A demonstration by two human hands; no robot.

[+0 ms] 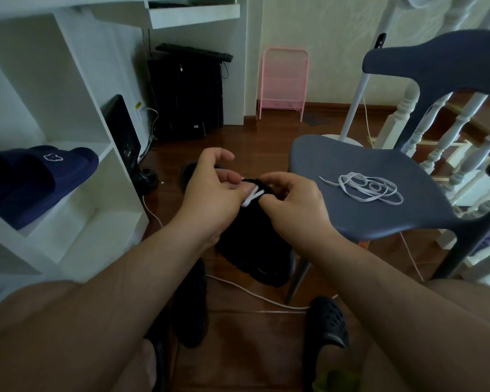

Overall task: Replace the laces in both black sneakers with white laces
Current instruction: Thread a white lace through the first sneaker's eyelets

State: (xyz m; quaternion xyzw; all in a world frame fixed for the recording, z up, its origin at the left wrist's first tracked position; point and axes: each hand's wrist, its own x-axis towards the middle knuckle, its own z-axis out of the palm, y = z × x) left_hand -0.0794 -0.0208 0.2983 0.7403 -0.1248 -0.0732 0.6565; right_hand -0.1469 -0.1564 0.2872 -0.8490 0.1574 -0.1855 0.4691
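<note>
Holding one black sneaker (249, 244) up over the wooden floor (255, 329), both hands meet at its top. The left hand (212, 193) pinches a white lace (252, 197) between thumb and curled fingers, and the right hand (292, 205) pinches the same lace just beside it, fingers curled tight; the two hands nearly touch. Only a short crossed stretch of this lace shows against the black upper. A second black sneaker (191, 304) lies on the floor below the left forearm. A second white lace (365, 189) lies loose in a tangle on the seat of the one grey chair (379, 210), well apart from the hands. Two dark blue slippers (37, 176) rest on the white shelf (77, 210) at left. One pink rack (284, 80) stands against the far wall.
</note>
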